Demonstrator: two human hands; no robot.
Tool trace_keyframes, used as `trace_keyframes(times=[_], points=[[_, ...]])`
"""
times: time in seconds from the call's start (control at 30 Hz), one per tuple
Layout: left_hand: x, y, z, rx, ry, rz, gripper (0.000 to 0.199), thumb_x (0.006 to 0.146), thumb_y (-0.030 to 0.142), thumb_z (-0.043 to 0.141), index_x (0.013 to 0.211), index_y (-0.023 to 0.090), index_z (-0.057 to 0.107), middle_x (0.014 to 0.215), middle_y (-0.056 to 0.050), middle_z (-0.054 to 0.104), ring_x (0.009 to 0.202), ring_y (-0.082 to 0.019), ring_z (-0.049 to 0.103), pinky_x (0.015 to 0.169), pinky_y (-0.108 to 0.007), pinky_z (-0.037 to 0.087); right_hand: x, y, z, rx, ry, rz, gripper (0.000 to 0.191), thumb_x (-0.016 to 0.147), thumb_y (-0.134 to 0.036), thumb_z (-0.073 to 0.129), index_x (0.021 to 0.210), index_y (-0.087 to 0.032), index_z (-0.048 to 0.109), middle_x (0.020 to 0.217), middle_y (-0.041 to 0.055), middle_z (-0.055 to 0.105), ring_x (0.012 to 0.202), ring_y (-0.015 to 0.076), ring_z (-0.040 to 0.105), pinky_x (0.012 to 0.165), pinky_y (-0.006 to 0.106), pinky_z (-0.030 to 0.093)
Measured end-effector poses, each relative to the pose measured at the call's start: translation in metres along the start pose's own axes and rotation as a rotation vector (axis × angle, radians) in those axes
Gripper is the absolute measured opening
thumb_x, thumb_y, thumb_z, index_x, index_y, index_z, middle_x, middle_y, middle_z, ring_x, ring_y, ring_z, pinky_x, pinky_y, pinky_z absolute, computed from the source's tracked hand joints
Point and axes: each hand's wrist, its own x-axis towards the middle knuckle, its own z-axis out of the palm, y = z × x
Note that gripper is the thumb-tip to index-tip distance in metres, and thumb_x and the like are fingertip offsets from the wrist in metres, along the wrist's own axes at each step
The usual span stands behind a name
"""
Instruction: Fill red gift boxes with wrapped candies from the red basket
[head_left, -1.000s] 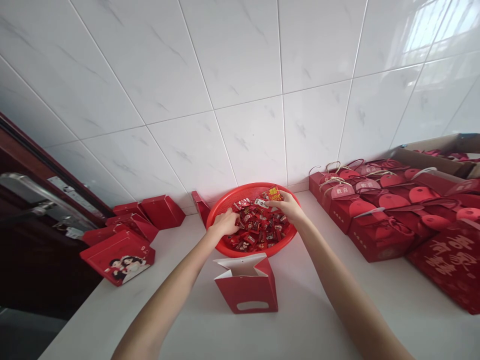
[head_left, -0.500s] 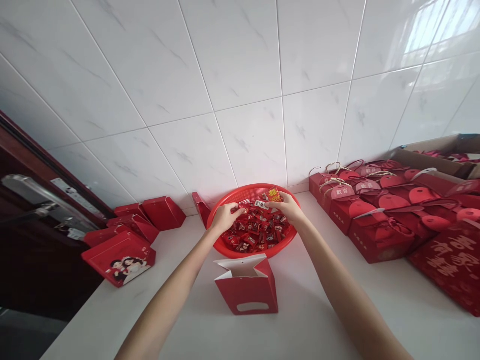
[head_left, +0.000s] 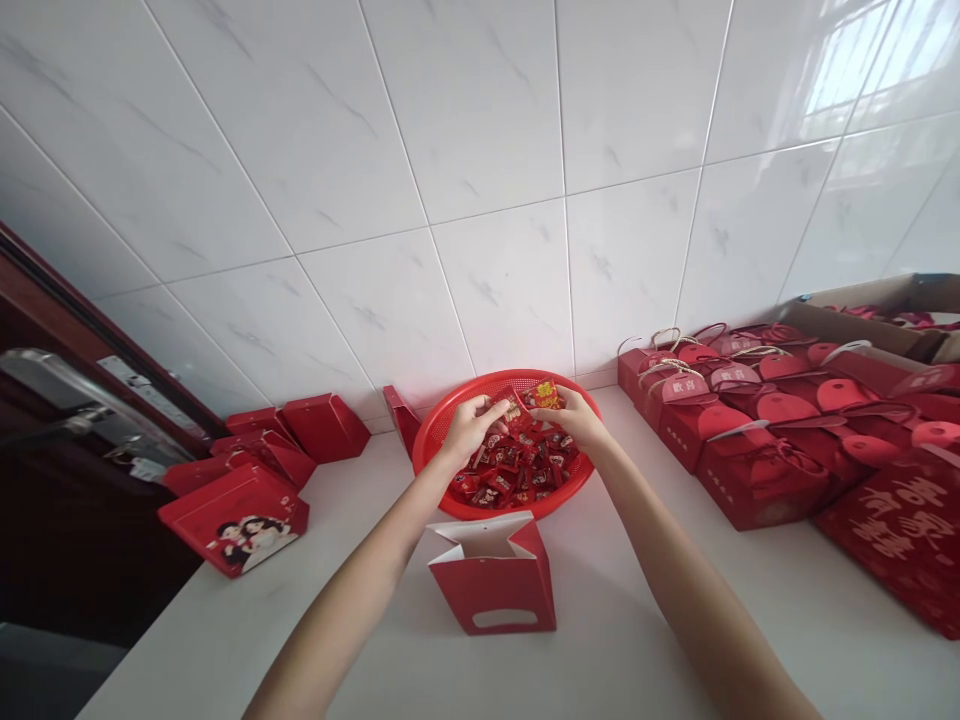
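Over a red plastic basket (head_left: 433, 432) filled with red-wrapped candies (head_left: 517, 470), my two hands are close together. My left hand (head_left: 472, 425) is closed on a red candy packet (head_left: 510, 408) with pale lettering. Between the thumb and fingers of my right hand (head_left: 577, 415) is a red packet with yellow print (head_left: 546, 393). The two packets are side by side and nearly touch. In front of the basket an upright red paper gift box (head_left: 495, 590) stands with its white-lined top open.
Several red boxes (head_left: 262, 520) lie at the left, one with a couple printed on it. Tied gift boxes (head_left: 750, 430) are packed at the right, before a cardboard carton (head_left: 855, 305). One red box (head_left: 403, 418) leans behind the basket. A tiled wall (head_left: 495, 290) closes the back.
My left hand has moved right, toward my right hand, and now holds a lettered red packet up. The right hand's packet is turned more to face me.
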Motion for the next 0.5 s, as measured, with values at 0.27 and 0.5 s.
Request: trace_keyframes(times=[0.27,0.5], points=[[-0.001,-0.004,0.007,-0.069,0.044,-0.06,0.049,0.062,0.06,0.08,0.067,0.019,0.054,0.067,0.003,0.06,0.063,-0.014,0.061,0.062,-0.026,0.049,0.0,-0.001,0.0,0.044,-0.041,0.024,0.039,0.06,-0.035,0.087,0.089,-0.019,0.067,0.084,0.0035,0.075,0.079,0.0217,0.07,0.072,0.034,0.058],[-0.002,-0.009,0.008,-0.027,0.02,0.01,0.046,0.067,0.057,0.08,0.071,0.017,0.059,0.068,0.002,0.061,0.061,-0.013,0.058,0.058,-0.024,0.046,-0.004,-0.002,0.001,0.012,-0.125,0.06,0.045,0.052,-0.026,0.09,0.089,-0.018,0.065,0.087,0.0034,0.076,0.079,0.0219,0.071,0.075,0.035,0.058]])
